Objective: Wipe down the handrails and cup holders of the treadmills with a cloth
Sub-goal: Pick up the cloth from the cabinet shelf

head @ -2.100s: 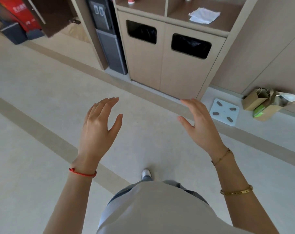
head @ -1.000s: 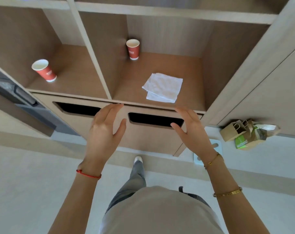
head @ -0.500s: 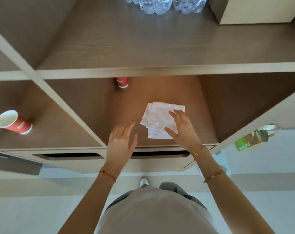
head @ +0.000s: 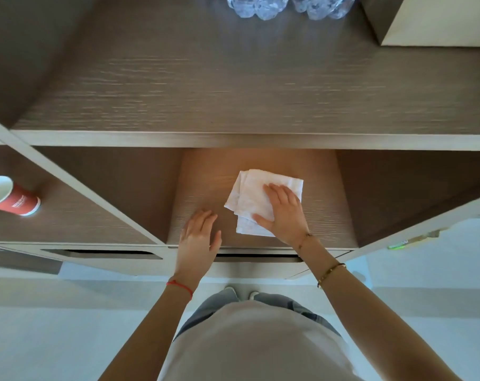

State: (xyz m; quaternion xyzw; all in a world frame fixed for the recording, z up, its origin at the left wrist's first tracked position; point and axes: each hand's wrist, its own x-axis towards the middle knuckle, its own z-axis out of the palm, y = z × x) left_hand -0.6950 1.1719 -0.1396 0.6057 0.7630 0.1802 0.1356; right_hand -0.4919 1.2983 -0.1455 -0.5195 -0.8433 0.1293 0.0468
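The person is closing in on the shelf unit, having crossed the floor from well back two seconds ago, so the camera is now looking straight down into the open compartment [head: 261, 160]. The right hand [head: 284, 213] is now lying flat across the white cloth [head: 251, 199], fingers spread over its nearer half, where half a second ago only the fingertips were touching its edge. The left hand [head: 199, 239] is moving forward over the shelf front just beside the cloth; whether it is touching the wood is hard to tell through the blur. The red paper cup [head: 12, 198] at the left is sliding toward the frame edge.
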